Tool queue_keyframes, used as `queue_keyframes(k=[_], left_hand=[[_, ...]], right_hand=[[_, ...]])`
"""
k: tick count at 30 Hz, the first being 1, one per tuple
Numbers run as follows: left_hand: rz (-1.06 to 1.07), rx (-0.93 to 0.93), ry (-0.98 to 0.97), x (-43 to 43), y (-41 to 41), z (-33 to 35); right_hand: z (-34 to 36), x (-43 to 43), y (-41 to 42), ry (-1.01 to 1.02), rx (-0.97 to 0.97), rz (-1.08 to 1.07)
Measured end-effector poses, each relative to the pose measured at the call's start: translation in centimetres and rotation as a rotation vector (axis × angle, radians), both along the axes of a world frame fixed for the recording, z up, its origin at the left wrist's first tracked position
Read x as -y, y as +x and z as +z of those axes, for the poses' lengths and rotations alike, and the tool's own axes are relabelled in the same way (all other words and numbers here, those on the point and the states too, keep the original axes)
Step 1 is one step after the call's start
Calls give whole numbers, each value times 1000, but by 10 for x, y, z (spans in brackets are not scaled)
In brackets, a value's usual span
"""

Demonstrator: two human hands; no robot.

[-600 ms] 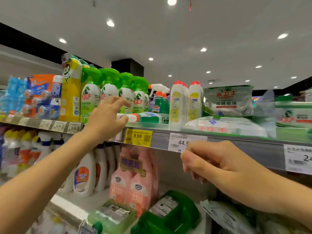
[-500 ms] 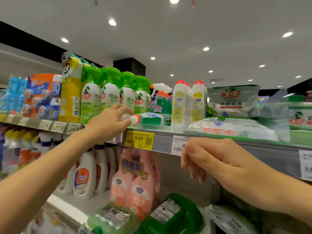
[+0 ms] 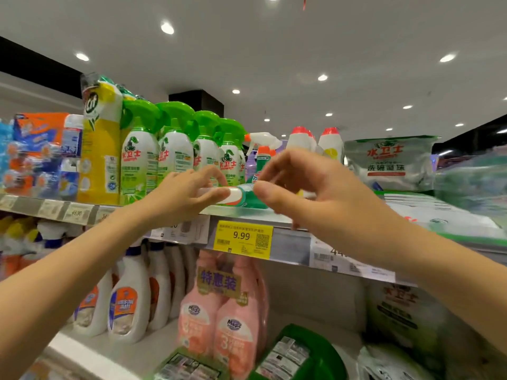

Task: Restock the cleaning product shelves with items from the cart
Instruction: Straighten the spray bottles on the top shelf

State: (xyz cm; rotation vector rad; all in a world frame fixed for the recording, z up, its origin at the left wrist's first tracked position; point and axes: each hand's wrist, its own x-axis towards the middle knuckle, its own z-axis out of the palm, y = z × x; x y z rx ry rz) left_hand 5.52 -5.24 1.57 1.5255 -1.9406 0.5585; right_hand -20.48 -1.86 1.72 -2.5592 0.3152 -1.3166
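Note:
A green bottle with a white cap and an orange collar [image 3: 241, 195] lies on its side at the front of the top shelf [image 3: 290, 237]. My left hand [image 3: 181, 196] has its fingers curled round the bottle's white cap end. My right hand [image 3: 310, 187] hovers at the bottle's green body with thumb and fingers spread and loosely curved; whether it touches the bottle is not plain. Behind the bottle stand several green-capped white spray bottles [image 3: 175, 149].
A tall yellow bottle [image 3: 100, 144] stands left of the sprays, red-capped white bottles [image 3: 329, 144] and green-white bags [image 3: 389, 163] to the right. A yellow 9.99 price tag [image 3: 242, 238] hangs on the shelf edge. Pink refill bottles [image 3: 219, 325] and white jugs [image 3: 129, 303] fill the lower shelf.
My right hand has risen from the shelf edge by the price labels up to the lying bottle. My left hand has closed further round the bottle's cap end.

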Motion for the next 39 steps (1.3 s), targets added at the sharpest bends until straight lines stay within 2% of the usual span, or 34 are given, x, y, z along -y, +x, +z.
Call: queue_keyframes(k=[2,4,6,8,14,16,18,19,22,23,24,26,28,30,33,35,37,39], left_hand=[[-39,-54,-35,0,-5,10],[-93,-120,-47,0,-11,25],[-131,-174,-53,-3,-14,41],[-146,-185,-89,-7,-13,56],[-191,-219,-215,-8,-2,76],[-103,-179,-266,-3,6,76],[6,-135,-399,1,15,76],[-4,-174,-501,2,17,74],[-181,-447,-828,3,13,53],[-205,-520,-816,3,10,46],[-236,-587,-707,3,7,39],[-332,-722,-313,4,1,30],[-351,-782,-52,6,-7,25],[-306,-739,-18,16,-12,21],[-80,-611,-31,34,-19,18],[8,-608,-59,42,-19,16],[20,-590,-52,46,-14,17],[-21,-580,25,48,-7,20]], right_hand=[[15,9,22,-111,-15,-129],[28,27,43,-159,-112,-275],[35,46,59,-101,-243,-387],[36,60,69,5,-305,-365],[38,80,94,106,-60,-233],[37,82,103,84,-35,-228],[38,85,108,83,-2,-248],[41,86,109,102,18,-253],[55,90,111,202,114,-245],[61,90,112,231,149,-246],[66,88,114,261,170,-248],[74,83,120,308,178,-246],[80,81,131,289,149,-265],[85,79,140,301,130,-304],[89,84,147,505,153,-289],[89,86,147,540,112,-301],[88,85,145,391,-35,-375],[88,71,132,34,-237,-542]])
